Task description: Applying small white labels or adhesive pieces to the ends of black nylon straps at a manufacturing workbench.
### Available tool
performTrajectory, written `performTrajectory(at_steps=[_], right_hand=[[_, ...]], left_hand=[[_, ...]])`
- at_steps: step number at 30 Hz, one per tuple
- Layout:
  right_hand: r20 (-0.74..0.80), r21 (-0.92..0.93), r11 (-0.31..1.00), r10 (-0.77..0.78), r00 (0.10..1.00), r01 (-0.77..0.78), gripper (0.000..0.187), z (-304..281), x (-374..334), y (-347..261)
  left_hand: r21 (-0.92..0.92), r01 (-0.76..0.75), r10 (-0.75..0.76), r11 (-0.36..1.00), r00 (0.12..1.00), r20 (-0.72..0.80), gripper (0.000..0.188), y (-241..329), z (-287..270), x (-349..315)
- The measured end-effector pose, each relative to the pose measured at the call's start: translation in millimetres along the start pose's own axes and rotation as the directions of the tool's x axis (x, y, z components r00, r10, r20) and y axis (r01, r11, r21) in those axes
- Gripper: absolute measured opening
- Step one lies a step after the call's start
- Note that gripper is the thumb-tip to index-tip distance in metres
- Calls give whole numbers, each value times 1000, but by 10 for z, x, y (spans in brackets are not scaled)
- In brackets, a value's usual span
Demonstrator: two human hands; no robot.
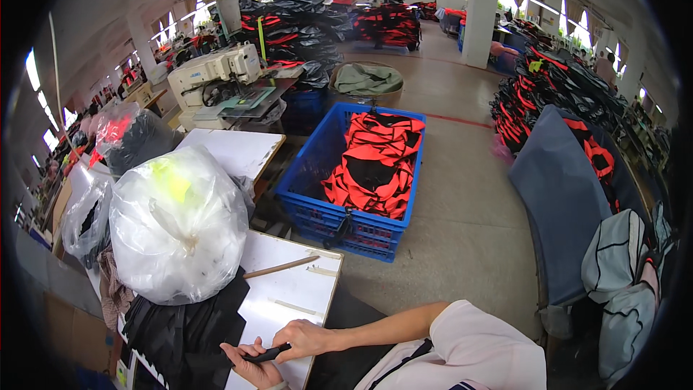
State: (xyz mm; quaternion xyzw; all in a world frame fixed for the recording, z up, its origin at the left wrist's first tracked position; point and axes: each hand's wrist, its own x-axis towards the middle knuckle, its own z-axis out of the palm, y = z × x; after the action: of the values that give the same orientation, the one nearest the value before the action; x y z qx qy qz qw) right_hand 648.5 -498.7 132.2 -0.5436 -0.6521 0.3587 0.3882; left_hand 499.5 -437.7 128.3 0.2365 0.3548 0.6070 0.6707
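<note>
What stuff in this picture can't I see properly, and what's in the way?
All in the head view:
Slim black object: the right hand covers one end.
Big cloudy plastic bag: its wrinkles blur what's inside.
Red-and-black fabric pieces: top ones hide those below in the blue plastic crate.
Left hand: cut off behind the wrist by the lower edge.

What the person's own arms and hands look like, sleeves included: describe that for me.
The right hand and left hand are ungloved. The right forearm is bare up to a loose, pale pinkish-white sleeve ending near the elbow. A pale edge shows at the left wrist, cut off by the frame; whether cuff or band, I can't tell.
</note>
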Motion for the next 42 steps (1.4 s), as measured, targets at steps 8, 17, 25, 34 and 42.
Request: performTrajectory(at_steps=[8,17,25,34,42], right_hand=[[-72,885,462,240,968,-49,26,-391,390,116],[-278,953,190,230,933,237,33,-216,575,-146],[-288,786,591,92,953,181,34,-108,521,-101],[237,-277,810,-463,854,516,43,-521,304,-33],[127,-275,820,-486,865,502,35,-377,258,14]], left_hand=[[177,321,-339,930,937,85,38,-16,-17,-166],[-39,395,-367,918,882,296,32,-185,113,-478],[72,218,-220,973,975,18,21,-117,119,-433],[247,309,-327,919,944,36,7,160,-10,-263],[197,337,-360,921,929,91,12,126,-112,-162]])
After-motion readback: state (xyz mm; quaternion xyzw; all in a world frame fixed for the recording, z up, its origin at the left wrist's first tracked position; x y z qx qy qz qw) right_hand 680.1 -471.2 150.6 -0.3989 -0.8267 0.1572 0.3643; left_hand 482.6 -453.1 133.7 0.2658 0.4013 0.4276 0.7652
